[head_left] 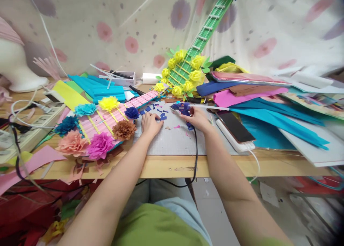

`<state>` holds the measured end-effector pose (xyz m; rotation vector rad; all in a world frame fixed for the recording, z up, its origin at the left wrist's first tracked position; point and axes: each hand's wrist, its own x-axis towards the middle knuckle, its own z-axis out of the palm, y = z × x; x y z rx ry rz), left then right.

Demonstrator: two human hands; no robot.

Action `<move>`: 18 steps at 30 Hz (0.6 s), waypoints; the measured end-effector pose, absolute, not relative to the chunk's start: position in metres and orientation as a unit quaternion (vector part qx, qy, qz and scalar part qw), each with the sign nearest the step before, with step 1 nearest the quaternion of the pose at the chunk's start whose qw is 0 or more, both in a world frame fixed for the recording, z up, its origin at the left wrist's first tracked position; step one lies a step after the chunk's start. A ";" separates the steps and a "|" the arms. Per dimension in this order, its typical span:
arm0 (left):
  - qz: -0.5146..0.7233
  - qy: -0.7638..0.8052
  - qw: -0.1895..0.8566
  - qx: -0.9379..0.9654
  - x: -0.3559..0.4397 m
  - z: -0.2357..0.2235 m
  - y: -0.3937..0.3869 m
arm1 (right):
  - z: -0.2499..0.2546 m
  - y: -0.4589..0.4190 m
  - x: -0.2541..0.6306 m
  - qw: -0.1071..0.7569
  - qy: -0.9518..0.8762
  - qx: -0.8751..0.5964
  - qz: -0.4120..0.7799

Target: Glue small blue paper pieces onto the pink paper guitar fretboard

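Note:
My right hand (199,120) is wrapped around a dark blue hot glue gun (185,109). Its nozzle points left, and a long whitish glue stick (209,107) sticks out of the back to the right. A black cord (196,156) hangs from the handle over the table edge. Palm down on the grey cutting mat (172,144), my left hand (151,124) has its fingertips together at a small dark blue paper piece (163,117). More blue paper scraps (147,109) are scattered just beyond those fingers.
A pink paper guitar (100,122) with paper flowers lies left; a green one (185,67) with yellow flowers leans behind. A phone (235,126) rests on a white power strip (232,142) at right. Blue paper sheets (279,117) pile up farther right. A white mannequin head (18,59) stands far left.

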<state>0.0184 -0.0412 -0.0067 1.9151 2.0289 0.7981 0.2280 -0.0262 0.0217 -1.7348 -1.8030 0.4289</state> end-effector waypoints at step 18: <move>0.284 0.692 0.110 0.655 0.018 -0.011 -0.039 | -0.005 -0.017 0.204 0.380 -0.598 -0.680 0.188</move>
